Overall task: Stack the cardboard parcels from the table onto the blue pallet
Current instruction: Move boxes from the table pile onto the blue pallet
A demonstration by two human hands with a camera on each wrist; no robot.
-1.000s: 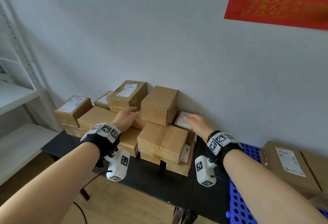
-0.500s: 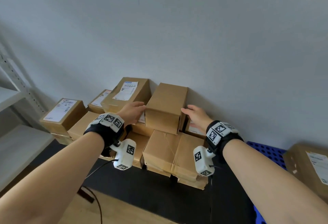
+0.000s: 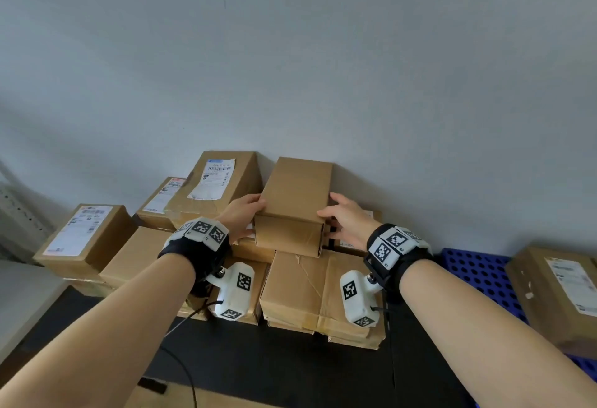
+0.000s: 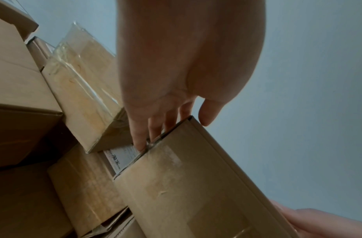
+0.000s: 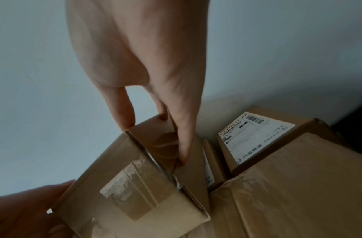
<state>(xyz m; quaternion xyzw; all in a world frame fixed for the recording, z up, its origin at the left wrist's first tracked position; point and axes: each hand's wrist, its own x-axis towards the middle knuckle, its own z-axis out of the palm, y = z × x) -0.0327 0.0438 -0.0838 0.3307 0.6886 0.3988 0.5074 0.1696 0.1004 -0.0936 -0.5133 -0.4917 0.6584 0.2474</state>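
Note:
Several cardboard parcels are piled on the black table (image 3: 274, 362) against the wall. On top of the pile sits a plain brown parcel (image 3: 295, 194), seen up close in the left wrist view (image 4: 196, 185) and in the right wrist view (image 5: 135, 177). My left hand (image 3: 244, 217) (image 4: 166, 112) clasps its left side, fingers down the side face and thumb at the top edge. My right hand (image 3: 347, 218) (image 5: 155, 122) clasps the right side the same way. The blue pallet (image 3: 478, 275) lies to the right with a labelled parcel (image 3: 555, 291) on it.
Labelled parcels (image 3: 216, 181) stand to the left of the held one, and a wide taped parcel (image 3: 310, 288) lies beneath it. A white shelf unit (image 3: 19, 223) is at the far left. The grey wall is directly behind the pile.
Both hands rose from the lower parcels and closed on the two sides of the top plain parcel. The head view moved closer and turned slightly left.

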